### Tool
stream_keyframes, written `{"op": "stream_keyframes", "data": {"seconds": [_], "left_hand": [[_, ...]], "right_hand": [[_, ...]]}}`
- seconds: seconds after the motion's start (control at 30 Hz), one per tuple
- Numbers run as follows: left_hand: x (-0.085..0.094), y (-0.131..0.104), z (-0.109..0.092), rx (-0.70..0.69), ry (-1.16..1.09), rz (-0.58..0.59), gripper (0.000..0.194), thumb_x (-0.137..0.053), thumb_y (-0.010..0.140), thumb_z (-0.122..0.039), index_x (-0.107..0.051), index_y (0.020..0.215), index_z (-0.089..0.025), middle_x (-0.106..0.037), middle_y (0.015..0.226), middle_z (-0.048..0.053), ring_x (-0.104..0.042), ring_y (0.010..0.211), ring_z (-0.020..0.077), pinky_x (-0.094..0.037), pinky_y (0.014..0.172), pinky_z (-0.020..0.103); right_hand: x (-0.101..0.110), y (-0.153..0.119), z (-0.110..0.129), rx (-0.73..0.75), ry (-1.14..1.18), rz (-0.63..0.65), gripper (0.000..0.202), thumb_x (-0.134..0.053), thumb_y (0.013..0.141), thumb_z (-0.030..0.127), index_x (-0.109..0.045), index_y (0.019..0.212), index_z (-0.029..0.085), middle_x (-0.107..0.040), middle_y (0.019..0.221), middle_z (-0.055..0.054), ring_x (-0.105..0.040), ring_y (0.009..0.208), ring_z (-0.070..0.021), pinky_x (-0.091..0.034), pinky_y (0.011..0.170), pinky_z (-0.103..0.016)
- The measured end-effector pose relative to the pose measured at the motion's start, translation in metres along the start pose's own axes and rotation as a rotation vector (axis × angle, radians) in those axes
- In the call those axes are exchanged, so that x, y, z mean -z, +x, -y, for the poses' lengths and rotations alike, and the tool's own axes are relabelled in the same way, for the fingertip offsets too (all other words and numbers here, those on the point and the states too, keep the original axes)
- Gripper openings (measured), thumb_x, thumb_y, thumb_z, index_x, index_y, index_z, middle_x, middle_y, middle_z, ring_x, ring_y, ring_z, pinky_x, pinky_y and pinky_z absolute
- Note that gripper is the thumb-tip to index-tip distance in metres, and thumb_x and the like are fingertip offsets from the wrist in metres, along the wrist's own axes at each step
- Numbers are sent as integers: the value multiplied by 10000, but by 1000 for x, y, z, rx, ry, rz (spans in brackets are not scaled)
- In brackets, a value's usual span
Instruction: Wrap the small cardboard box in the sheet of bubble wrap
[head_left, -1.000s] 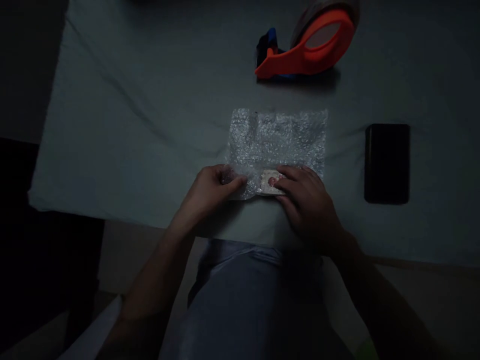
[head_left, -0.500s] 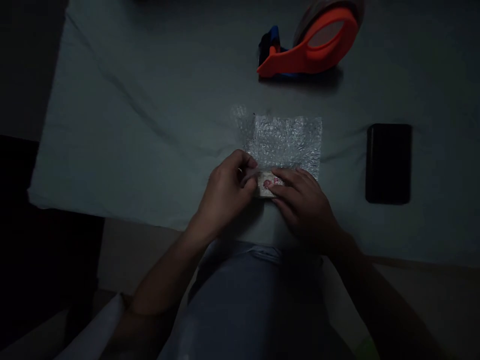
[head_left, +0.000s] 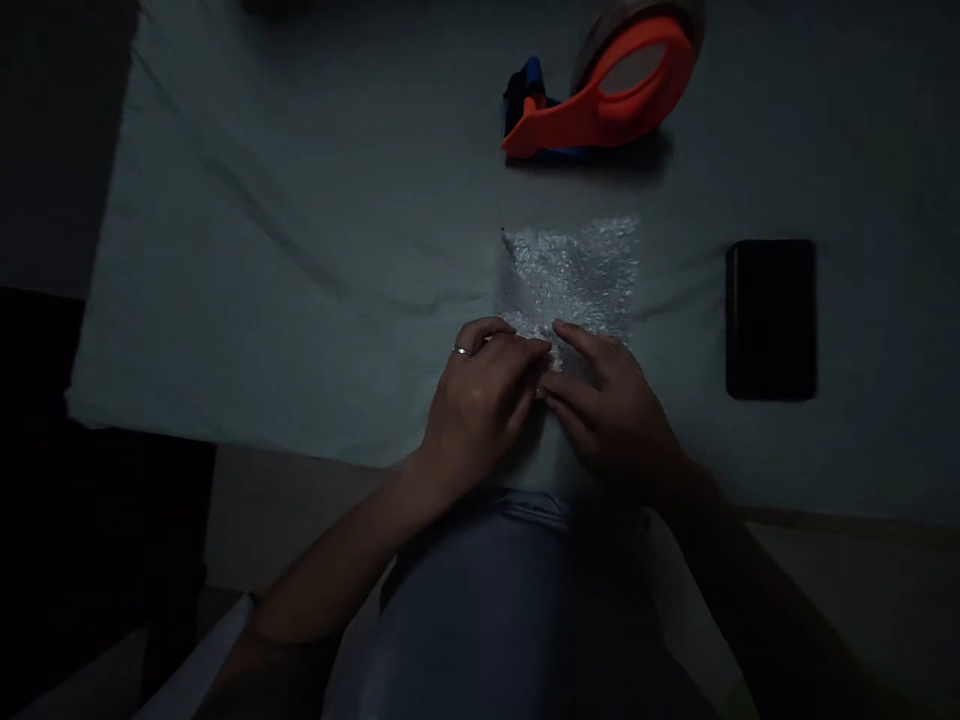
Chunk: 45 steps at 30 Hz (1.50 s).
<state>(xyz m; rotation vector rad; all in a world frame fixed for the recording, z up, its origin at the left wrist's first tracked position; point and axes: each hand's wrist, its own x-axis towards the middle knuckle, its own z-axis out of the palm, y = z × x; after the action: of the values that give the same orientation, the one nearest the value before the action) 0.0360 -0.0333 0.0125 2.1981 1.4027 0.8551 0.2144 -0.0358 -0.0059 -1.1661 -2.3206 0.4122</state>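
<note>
A sheet of bubble wrap (head_left: 577, 275) lies on the cloth-covered table, its near end folded under my fingers. My left hand (head_left: 484, 395), with a ring on one finger, is closed on the folded wrap at its near left. My right hand (head_left: 619, 405) has its fingers bent round the near right of the same bundle. Between the fingertips a small pale piece of the wrapped item (head_left: 556, 362) shows; most of it is hidden by the fingers and wrap.
An orange and blue tape dispenser (head_left: 607, 110) with a tape roll stands beyond the wrap. To the right lies a black rectangular object (head_left: 771, 320). The table's green cloth (head_left: 285, 330) has creases, and its near edge is by my body.
My left hand has moved right and over the item, covering its pink-marked face. The flap of wrap at the left has been folded inward. The view has shifted slightly.
</note>
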Motion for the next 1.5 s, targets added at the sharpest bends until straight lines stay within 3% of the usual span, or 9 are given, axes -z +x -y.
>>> {"op": "stream_keyframes", "data": {"seconds": [0.13, 0.27, 0.43, 0.53, 0.67, 0.8, 1.03, 1.23, 1.5], "left_hand": [[-13, -10, 9, -127, 5, -43, 135, -552, 895, -112, -615, 1008, -154, -679, 1015, 90, -596, 1122, 207, -509, 1010, 401], [-19, -14, 12, -142, -44, -74, 142, -572, 884, -94, -614, 1014, -130, -669, 1051, 123, -596, 1158, 215, -519, 1009, 391], [-20, -16, 14, -116, -82, -54, 165, -539, 907, -121, -604, 1050, -172, -662, 1121, 113, -585, 1196, 208, -523, 1009, 409], [-21, -18, 13, -105, -72, -50, 179, -540, 909, -124, -598, 1068, -184, -656, 1131, 103, -585, 1185, 199, -526, 1004, 403], [-24, -19, 13, -121, -76, -86, 173, -569, 896, -112, -594, 1062, -154, -653, 1112, 119, -588, 1169, 199, -529, 1008, 386], [-26, -18, 13, -143, -67, -123, 162, -564, 901, -122, -592, 1056, -160, -656, 1104, 114, -601, 1157, 207, -546, 987, 394], [-26, -17, 13, -142, -65, -135, 140, -575, 894, -117, -600, 1029, -141, -665, 1078, 123, -613, 1144, 215, -554, 981, 381], [-27, -18, 13, -129, -78, -137, 144, -565, 904, -131, -602, 1040, -158, -667, 1094, 109, -612, 1167, 210, -553, 994, 383], [-26, -17, 10, -130, -94, -108, 101, -541, 919, -143, -592, 1006, -156, -678, 1051, 96, -619, 1194, 221, -559, 1003, 382]], "right_hand": [[16, -12, -2, -124, -66, -94, 269, -577, 876, 213, -624, 1132, 148, -570, 1330, -209, -547, 1253, -316, -485, 1018, -527], [25, -33, -4, -546, -43, -236, 384, -605, 864, 376, -612, 1165, 137, -684, 1075, -162, -676, 932, -249, -576, 807, -436], [15, -34, 0, -967, 283, -145, 629, -659, 776, 532, -537, 1269, 161, -675, 774, -30, -622, 591, -160, -538, 554, -311], [5, -23, 3, -969, 315, -211, 622, -734, 714, 458, -554, 1245, 189, -673, 851, -35, -609, 603, -141, -522, 555, -291], [-1, -13, 4, -922, 271, -233, 272, -701, 743, 366, -659, 964, 213, -667, 802, -23, -580, 612, -134, -494, 569, -278], [0, -13, 1, -934, 302, -266, 322, -696, 743, 388, -648, 1013, 220, -668, 852, -22, -600, 683, -151, -494, 599, -283], [9, -11, -2, -975, 304, -201, 174, -643, 770, 347, -614, 685, 198, -533, 580, 40, -478, 551, -103, -390, 526, -244], [5, -9, 1, -994, 327, -344, 151, -704, 709, 311, -619, 669, 193, -558, 555, 42, -492, 502, -93, -380, 462, -223], [-7, 15, 33, -808, 493, -552, 114, -707, 713, 177, -618, 778, 208, -652, 660, 39, -627, 568, -97, -513, 495, -205]]}}
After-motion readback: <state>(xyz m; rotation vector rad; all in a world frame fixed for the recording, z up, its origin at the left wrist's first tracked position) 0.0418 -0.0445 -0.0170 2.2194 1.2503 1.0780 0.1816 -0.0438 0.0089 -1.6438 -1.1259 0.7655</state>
